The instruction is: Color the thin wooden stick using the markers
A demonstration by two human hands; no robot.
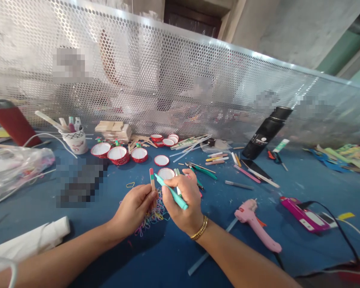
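Observation:
My left hand (138, 206) pinches the lower end of a small wooden craft stick (152, 179), which stands upright. Its top is coloured red with a green band below. My right hand (184, 200) grips a turquoise marker (175, 194) like a pen, its tip close to the stick's coloured end; whether they touch I cannot tell. Beneath both hands lies a pile of colourful rubber bands (154, 214). Just behind the right hand is a white round lid with a red rim (166, 173), partly hidden by the fingers.
Red-rimmed cups (118, 156) stand behind the hands, near stacked wooden sticks (114, 130). A pink glue gun (256, 224) lies to the right, beyond it a magenta device (304, 214). A black bottle (265, 134) leans by the perforated metal screen (180, 76). Several markers (217, 158) lie scattered.

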